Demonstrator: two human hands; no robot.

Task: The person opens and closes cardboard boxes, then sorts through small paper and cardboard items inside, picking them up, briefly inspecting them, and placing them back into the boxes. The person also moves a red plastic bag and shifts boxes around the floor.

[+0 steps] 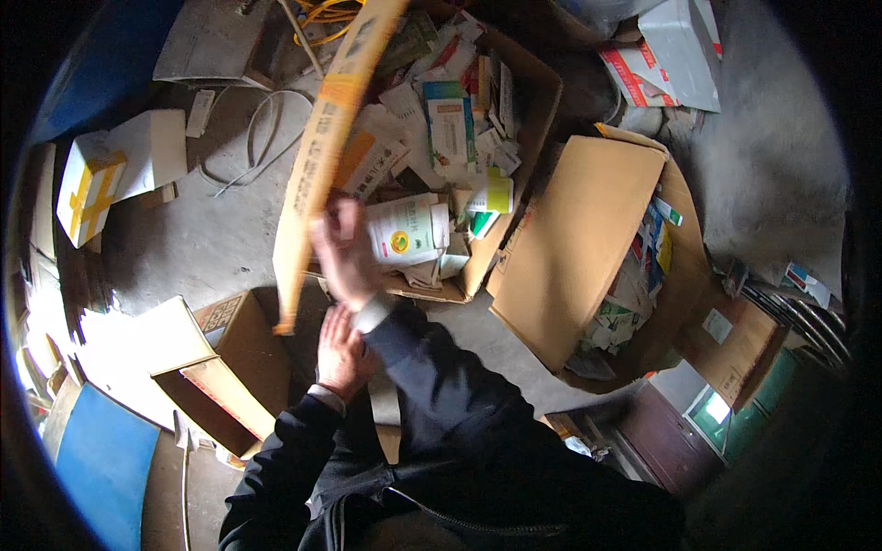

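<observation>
A long cardboard flap [323, 151] stands tilted up along the left side of a box of cartons. My right hand [347, 257] is against the flap's lower part, fingers bent and smeared by motion, so whether it grips the cardboard is unclear. Just below the right wrist, my left hand [342, 356] has its fingers stretched upward and holds nothing I can see. The cardboard box [542, 119] beyond is filled with flattened medicine cartons, among them a white and green carton [404, 230] beside my right hand and a blue-green one [450, 129] farther back.
To the right, another cardboard box [579, 248] with a raised flap holds more packaging. A smaller box [241, 363] lies left of my hands, near a blue panel [106, 468]. White foam pieces [152, 156] and a loose cable [257, 156] are on the floor at the left.
</observation>
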